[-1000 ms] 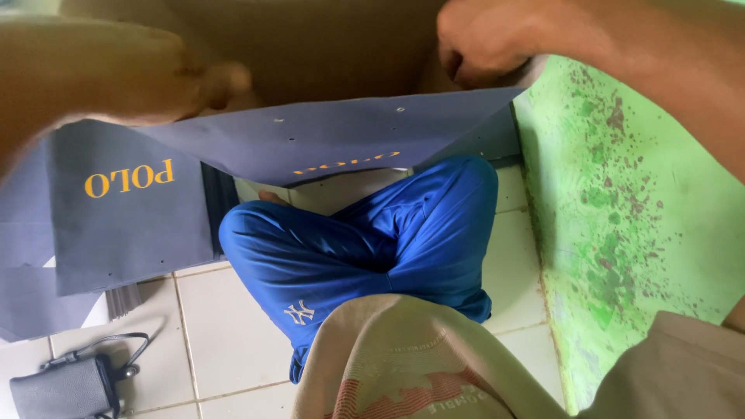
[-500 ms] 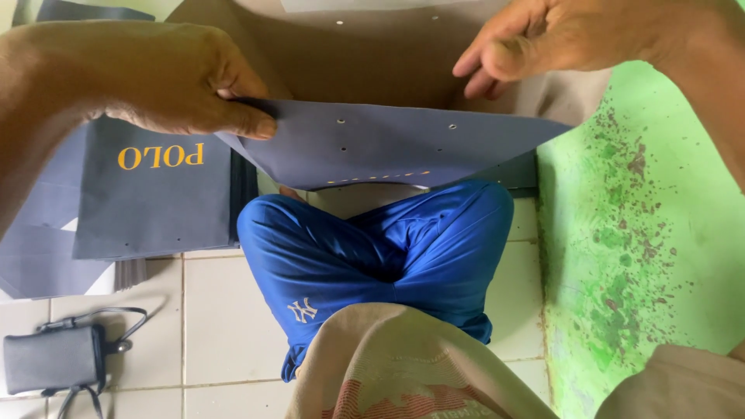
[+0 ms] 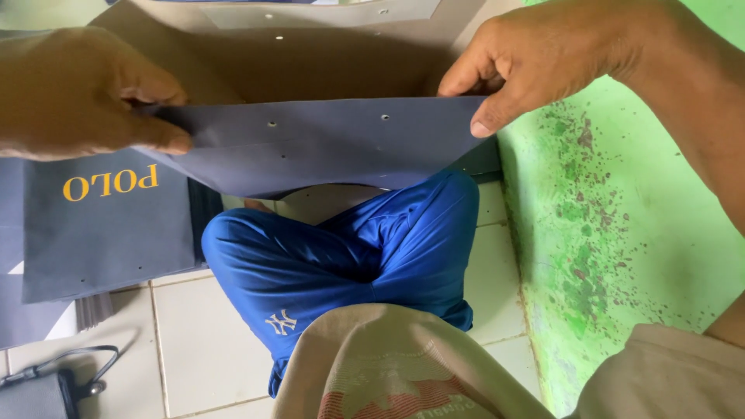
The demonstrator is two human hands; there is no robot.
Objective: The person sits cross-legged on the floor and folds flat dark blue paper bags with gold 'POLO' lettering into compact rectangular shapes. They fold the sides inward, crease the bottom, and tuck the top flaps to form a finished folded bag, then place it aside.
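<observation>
I hold a dark navy card sheet (image 3: 326,147) with small punched holes over my crossed legs in blue trousers (image 3: 349,256). My left hand (image 3: 85,93) pinches its left edge between thumb and fingers. My right hand (image 3: 543,54) pinches its upper right corner. Behind the navy flap shows the sheet's brown inner side (image 3: 310,62), also with holes.
A stack of flat navy sheets with yellow lettering (image 3: 101,225) lies on the white tiled floor (image 3: 209,341) at left. A small dark device with a cord (image 3: 46,384) sits at bottom left. A green stained wall (image 3: 621,233) stands to the right.
Both hands moved down and inward along the navy sheet; the right hand went from open above the sheet to pinching its corner. The view shifted closer.
</observation>
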